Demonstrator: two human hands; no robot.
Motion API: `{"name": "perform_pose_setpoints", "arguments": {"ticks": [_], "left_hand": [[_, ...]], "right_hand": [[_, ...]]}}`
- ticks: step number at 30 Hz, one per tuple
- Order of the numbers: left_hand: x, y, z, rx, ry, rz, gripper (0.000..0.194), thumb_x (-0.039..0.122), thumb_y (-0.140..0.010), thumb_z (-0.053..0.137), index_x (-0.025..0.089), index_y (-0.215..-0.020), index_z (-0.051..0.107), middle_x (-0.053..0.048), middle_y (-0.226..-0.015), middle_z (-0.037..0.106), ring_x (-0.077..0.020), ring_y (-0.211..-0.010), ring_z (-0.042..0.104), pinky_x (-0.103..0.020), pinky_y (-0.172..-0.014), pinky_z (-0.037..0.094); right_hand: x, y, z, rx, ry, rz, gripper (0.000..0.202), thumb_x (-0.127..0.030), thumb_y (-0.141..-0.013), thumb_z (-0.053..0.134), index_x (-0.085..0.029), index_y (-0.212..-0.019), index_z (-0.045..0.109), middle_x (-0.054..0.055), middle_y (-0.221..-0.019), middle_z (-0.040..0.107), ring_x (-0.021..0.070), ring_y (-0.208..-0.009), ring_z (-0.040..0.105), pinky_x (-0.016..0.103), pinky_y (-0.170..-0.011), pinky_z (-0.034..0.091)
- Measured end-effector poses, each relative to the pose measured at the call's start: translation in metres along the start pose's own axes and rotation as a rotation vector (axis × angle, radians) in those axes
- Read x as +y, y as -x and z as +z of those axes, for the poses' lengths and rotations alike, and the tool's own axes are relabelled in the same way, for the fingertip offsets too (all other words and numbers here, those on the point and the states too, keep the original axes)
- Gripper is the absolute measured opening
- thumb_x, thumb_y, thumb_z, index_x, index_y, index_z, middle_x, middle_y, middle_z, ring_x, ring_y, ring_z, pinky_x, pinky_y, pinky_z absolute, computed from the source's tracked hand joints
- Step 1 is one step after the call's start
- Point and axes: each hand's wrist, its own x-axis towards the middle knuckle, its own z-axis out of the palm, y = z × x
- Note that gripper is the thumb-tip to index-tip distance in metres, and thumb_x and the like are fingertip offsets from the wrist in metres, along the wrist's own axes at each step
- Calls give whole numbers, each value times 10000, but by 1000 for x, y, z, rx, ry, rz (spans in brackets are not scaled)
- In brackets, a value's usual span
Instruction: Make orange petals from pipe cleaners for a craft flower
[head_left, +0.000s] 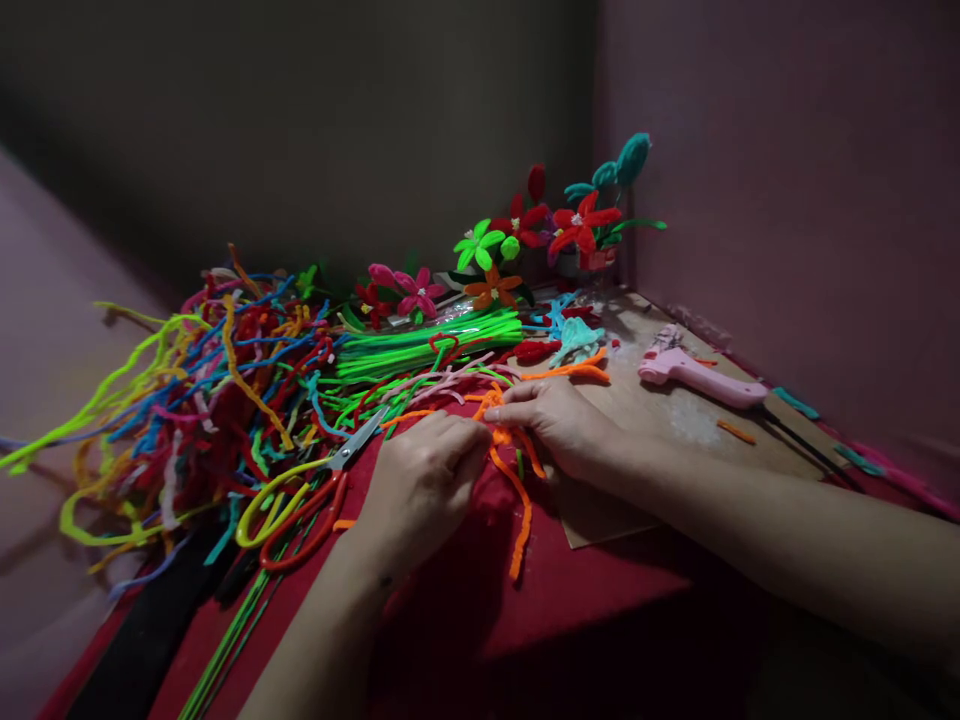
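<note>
Both hands meet at a bundle of orange pipe cleaners (521, 520) above the red tabletop; loose fuzzy ends hang down from it. My right hand (562, 420) pinches the upper part between thumb and fingers. My left hand (435, 465) is curled closed against its left side, its fingertips partly hidden. Scissors (300, 500) with yellow and red handles lie open just left of my left hand. Behind the hands are pink pipe cleaners (450, 380) and a sheaf of green pipe cleaners (427, 340).
A tangled heap of coloured pipe cleaners (202, 400) fills the left. Pipe-cleaner flowers (585, 222) stand at the back by the wall. On the right, a pink glue gun (701, 378) with a black cord rests on a brown board (645, 440). Green stems (232, 650) lie at front left.
</note>
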Motion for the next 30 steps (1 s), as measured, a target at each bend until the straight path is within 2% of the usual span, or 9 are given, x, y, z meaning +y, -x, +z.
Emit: {"name": "perform_pose_setpoints", "arguments": {"ticks": [4, 8, 12, 19, 22, 25, 27, 30], "left_hand": [[3, 0, 3, -25, -46, -10, 191, 183, -836, 458, 165, -744, 625, -46, -719, 625, -137, -686, 543, -251, -651, 409], [4, 0, 4, 4, -48, -22, 203, 213, -848, 454, 157, -753, 625, -49, -716, 622, -139, -683, 541, -255, -650, 408], [4, 1, 5, -16, -57, -12, 203, 207, -852, 445, 156, -766, 621, -46, -715, 610, -137, -674, 533, -251, -634, 398], [7, 0, 11, -76, -232, 10, 191, 188, -843, 436, 158, -760, 605, -33, -660, 571, -145, -613, 503, -263, -573, 363], [9, 1, 17, -54, -284, 46, 176, 152, -829, 441, 148, -877, 610, -47, -700, 589, -165, -648, 520, -270, -575, 377], [13, 2, 21, 4, -330, 83, 181, 105, -819, 422, 120, -862, 597, -57, -686, 579, -177, -652, 515, -274, -561, 379], [14, 2, 20, 47, -288, 95, 157, 106, -821, 428, 114, -845, 583, -55, -695, 574, -171, -662, 514, -268, -571, 387], [9, 1, 9, 89, -122, 42, 142, 179, -808, 515, 128, -930, 566, -54, -826, 593, -141, -697, 516, -249, -621, 403]], "right_hand": [[-4, 3, 1, 21, 58, -26, 118, -218, -630, 620, -142, -567, 556, -31, -492, 485, 68, -445, 390, 221, -442, 273], [-8, 7, 4, 47, 102, -66, 136, -197, -636, 606, -141, -537, 533, -51, -468, 431, 53, -432, 346, 218, -439, 259], [-9, 8, 5, 40, 108, -52, 142, -187, -642, 590, -142, -525, 522, -54, -468, 420, 50, -427, 334, 225, -436, 254], [-8, 8, 5, 45, 127, -41, 168, -169, -627, 592, -149, -493, 491, -57, -447, 392, 47, -409, 321, 227, -413, 229], [-7, 8, 4, 52, 157, -11, 133, -148, -628, 589, -146, -516, 519, -61, -428, 399, 42, -380, 323, 220, -395, 224], [-6, 8, 4, 50, 133, 10, 133, -169, -648, 587, -150, -532, 525, -64, -402, 401, 44, -345, 318, 216, -371, 221], [-5, 7, 5, 46, 88, 23, 148, -178, -656, 586, -152, -528, 516, -59, -403, 415, 50, -338, 334, 215, -361, 227], [-6, 6, 4, 59, 19, 38, 137, -179, -654, 602, -150, -544, 525, -55, -423, 432, 55, -349, 356, 212, -360, 234]]}}
